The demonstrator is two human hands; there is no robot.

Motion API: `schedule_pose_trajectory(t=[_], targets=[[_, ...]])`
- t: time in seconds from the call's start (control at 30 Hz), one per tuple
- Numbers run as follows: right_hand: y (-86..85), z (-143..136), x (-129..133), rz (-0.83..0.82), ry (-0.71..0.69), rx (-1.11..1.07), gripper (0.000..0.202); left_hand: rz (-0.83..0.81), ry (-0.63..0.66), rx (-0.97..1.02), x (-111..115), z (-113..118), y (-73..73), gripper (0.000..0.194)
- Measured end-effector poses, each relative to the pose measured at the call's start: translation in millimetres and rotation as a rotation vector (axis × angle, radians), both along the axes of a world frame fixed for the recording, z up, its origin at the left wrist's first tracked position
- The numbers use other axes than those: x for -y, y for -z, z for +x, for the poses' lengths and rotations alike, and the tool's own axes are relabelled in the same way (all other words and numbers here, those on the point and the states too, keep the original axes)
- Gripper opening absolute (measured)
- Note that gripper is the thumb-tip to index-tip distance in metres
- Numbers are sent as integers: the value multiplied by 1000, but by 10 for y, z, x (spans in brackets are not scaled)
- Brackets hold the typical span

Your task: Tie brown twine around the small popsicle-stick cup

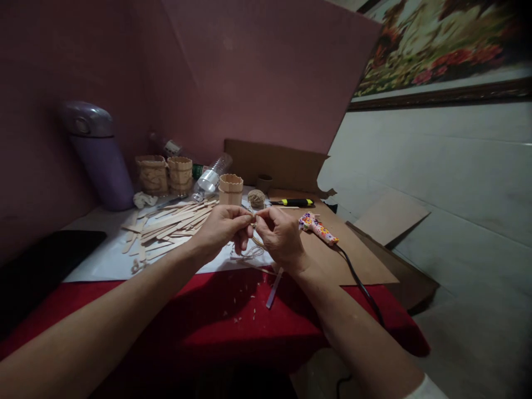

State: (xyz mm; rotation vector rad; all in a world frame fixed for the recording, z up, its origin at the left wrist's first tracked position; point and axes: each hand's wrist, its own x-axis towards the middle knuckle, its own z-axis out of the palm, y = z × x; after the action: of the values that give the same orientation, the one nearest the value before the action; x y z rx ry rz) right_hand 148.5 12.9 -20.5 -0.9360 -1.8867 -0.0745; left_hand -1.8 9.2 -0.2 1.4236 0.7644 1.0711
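My left hand (pixel 226 230) and my right hand (pixel 282 235) meet fingertip to fingertip over the middle of the table. Both pinch a short bit of twine (pixel 254 215), mostly covered by the fingers. A thicker twisted length of cord (pixel 257 242) hangs below them by the right palm. Loose thin string (pixel 251 254) lies coiled on the white sheet underneath. Just beyond the fingers sit a ball of twine (pixel 256 198) and a cup of wooden sticks (pixel 231 190) with a cord band round it.
Flat wooden sticks (pixel 174 227) are heaped at left. Behind stand two decorated stick cups (pixel 152 176), plastic bottles (pixel 211 177) and a purple flask (pixel 102 160). On cardboard (pixel 353 255) at right lie a utility knife (pixel 294 203) and a corded glue gun (pixel 319 228). A glue stick (pixel 274 289) lies in front.
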Motion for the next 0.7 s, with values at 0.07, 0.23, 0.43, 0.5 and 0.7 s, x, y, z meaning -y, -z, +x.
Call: schedule_pose_trajectory(t=[0.07, 0.23, 0.43, 0.5, 0.7], targets=[[-9, -2, -2, -10, -48, -14, 14, -11, 5, 11, -14, -10, 0, 18], [-22, 6, 15, 13, -54, 95, 14, 49, -62, -111, -4, 3, -7, 18], [-1, 23, 3, 10, -25, 146, 13, 38, -29, -127, 16, -6, -13, 17], [0, 18, -7, 2, -18, 109, 12, 22, 3, -83, 2, -24, -5, 18], [-29, 6, -1, -30, -75, 12, 14, -2, 27, -22, -36, -54, -3, 22]])
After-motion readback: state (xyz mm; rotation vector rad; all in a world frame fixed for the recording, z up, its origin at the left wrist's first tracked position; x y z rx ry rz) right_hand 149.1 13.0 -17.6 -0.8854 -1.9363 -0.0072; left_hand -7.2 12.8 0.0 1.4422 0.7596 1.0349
